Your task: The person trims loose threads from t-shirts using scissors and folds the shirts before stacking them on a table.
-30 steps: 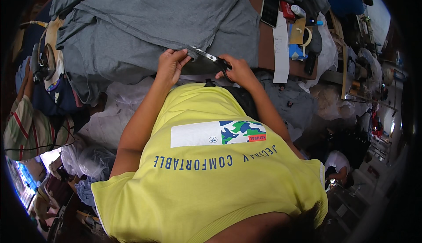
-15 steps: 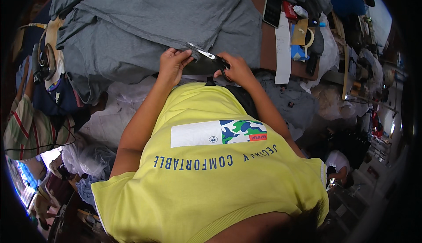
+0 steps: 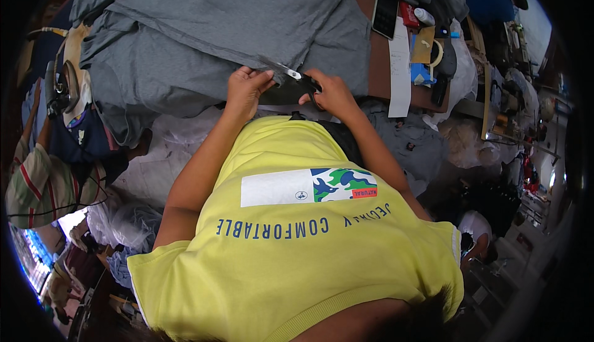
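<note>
A grey garment (image 3: 216, 23) lies spread over the table in front of me. My left hand (image 3: 249, 89) pinches its near edge between thumb and fingers. My right hand (image 3: 331, 97) is closed round the black handles of a pair of scissors (image 3: 291, 73). The scissors' silver blades point to the far left, over the cloth just beyond my left fingertips. Whether the blades are fully closed is too small to tell.
To the right on the brown tabletop (image 3: 378, 73) lie a phone (image 3: 385, 15), a long white paper strip (image 3: 399, 69), a tape roll (image 3: 435, 52) and a small white bottle (image 3: 424, 16). An iron (image 3: 62, 91) stands at the left, near another person's striped sleeve (image 3: 43, 184).
The scissors have shifted slightly, their blades a little nearer my left fingertips. My left hand keeps its pinch on the garment, nearly in place.
</note>
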`<state>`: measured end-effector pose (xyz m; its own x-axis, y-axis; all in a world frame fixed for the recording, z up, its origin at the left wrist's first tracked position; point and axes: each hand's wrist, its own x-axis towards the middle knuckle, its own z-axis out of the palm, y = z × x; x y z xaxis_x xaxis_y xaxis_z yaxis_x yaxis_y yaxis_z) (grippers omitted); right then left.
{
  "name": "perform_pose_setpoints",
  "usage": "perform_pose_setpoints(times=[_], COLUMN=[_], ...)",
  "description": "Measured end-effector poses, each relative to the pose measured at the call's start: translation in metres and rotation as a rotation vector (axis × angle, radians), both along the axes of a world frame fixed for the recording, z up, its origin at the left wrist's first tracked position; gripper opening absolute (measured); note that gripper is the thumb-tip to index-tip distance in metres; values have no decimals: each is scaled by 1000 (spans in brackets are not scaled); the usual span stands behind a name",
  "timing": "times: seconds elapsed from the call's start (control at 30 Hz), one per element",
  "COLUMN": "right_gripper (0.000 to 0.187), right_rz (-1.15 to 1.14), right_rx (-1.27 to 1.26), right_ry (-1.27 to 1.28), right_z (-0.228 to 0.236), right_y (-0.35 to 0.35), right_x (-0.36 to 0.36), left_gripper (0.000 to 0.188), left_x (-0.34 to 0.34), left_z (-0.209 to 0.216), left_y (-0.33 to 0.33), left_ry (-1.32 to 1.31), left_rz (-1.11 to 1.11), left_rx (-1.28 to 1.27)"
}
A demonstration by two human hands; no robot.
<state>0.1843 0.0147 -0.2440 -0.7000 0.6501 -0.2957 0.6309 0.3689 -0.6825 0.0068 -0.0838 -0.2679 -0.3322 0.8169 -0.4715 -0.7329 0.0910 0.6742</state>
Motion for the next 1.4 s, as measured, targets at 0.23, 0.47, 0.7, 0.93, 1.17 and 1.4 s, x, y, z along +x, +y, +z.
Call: perform_pose_setpoints(times=[0.23, 0.47, 0.7, 0.93, 1.17, 1.4], right_gripper=[64, 45, 45, 35, 32, 38], right_rz=[-142, -281, -350, -765, -895, -965], right_rx=[-27, 84, 301, -185, -366, -242], right_ry=[282, 338, 350, 443, 630, 439], right_z=[-13, 11, 34, 97, 27, -16], right_y=[-4, 4, 50, 54, 130, 132], right_x=[1, -27, 82, 183, 147, 137], left_gripper=[16, 16, 43, 24, 12, 31], left_x=[1, 21, -65, -183, -221, -232], left_z=[5, 5, 16, 51, 61, 20], left_y=[6, 31, 15, -94, -62, -50], left_ry=[44, 548, 2044, 2186, 1190, 1194], left_rz=[-34, -178, -435, -471, -676, -639], left_rx=[14, 181, 24, -300, -268, -302])
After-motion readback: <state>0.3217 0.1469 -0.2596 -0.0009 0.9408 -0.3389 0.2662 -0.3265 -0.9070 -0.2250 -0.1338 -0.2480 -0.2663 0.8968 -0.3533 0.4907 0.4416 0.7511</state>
